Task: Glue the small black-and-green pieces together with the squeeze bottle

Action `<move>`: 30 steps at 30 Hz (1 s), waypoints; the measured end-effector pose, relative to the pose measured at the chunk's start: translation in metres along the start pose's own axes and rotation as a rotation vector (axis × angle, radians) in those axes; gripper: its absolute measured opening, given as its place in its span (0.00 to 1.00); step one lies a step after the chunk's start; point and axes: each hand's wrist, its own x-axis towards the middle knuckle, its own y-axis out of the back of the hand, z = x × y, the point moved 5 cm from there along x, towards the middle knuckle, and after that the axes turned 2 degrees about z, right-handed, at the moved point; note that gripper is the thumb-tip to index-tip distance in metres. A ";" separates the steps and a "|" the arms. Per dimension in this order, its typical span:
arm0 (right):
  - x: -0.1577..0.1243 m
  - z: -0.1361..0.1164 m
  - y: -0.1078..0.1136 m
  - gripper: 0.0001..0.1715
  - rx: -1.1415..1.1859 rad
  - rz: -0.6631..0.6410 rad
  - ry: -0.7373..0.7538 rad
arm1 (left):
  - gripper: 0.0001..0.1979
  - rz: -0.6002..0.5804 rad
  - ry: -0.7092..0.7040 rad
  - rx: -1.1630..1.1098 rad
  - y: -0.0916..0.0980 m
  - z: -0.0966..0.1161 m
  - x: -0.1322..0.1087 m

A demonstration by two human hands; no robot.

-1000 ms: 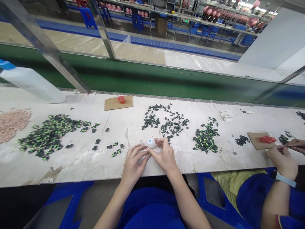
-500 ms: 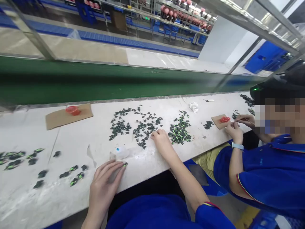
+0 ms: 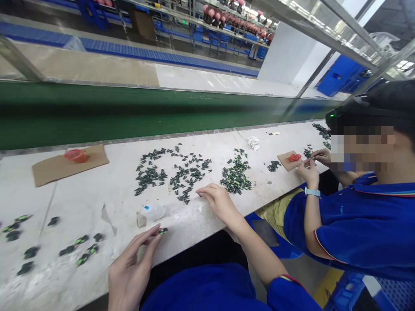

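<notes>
My left hand (image 3: pixel 131 263) is low over the near edge of the table. Its thumb and fingertips pinch a small black-and-green part (image 3: pixel 163 231). My right hand (image 3: pixel 220 203) is beside the near end of a loose pile of small black parts (image 3: pixel 191 175). A small dark part (image 3: pixel 199 194) shows at the pinched tips of its thumb and forefinger; its shape is too small to make out. Just beyond my left fingertips lies a small whitish bottle (image 3: pixel 154 211) with a blue tip. Right of the black pile is a dense heap of black-and-green parts (image 3: pixel 236 176).
Several larger black-and-green pieces (image 3: pixel 82 239) lie scattered at left. A red dish (image 3: pixel 77 156) rests on cardboard (image 3: pixel 48 172) near the back. Crumpled white paper (image 3: pixel 253 143) sits behind the heap. At right, a co-worker in blue (image 3: pixel 356 224) handles small parts beside another red dish (image 3: pixel 294 157).
The view has swung a little to the right. My right hand has drawn back slightly from the black pile toward the near edge. The part in my left fingers shows more plainly.
</notes>
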 end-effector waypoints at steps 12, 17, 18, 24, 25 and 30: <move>-0.039 -0.011 -0.043 0.13 0.968 0.276 -0.412 | 0.10 -0.023 0.135 -0.236 -0.037 0.043 0.019; -0.040 -0.019 -0.047 0.10 0.916 0.266 -0.391 | 0.10 -0.040 0.152 -0.233 -0.037 0.042 0.017; -0.040 -0.020 -0.047 0.10 0.912 0.250 -0.382 | 0.10 -0.050 0.144 -0.233 -0.037 0.043 0.017; -0.041 -0.021 -0.042 0.08 0.810 0.223 -0.333 | 0.10 -0.079 0.114 -0.249 -0.039 0.045 0.017; -0.040 -0.022 -0.041 0.08 0.787 0.226 -0.310 | 0.10 -0.077 0.110 -0.251 -0.039 0.046 0.017; -0.039 -0.028 -0.027 0.07 0.694 0.273 -0.144 | 0.09 -0.090 0.089 -0.259 -0.036 0.053 0.018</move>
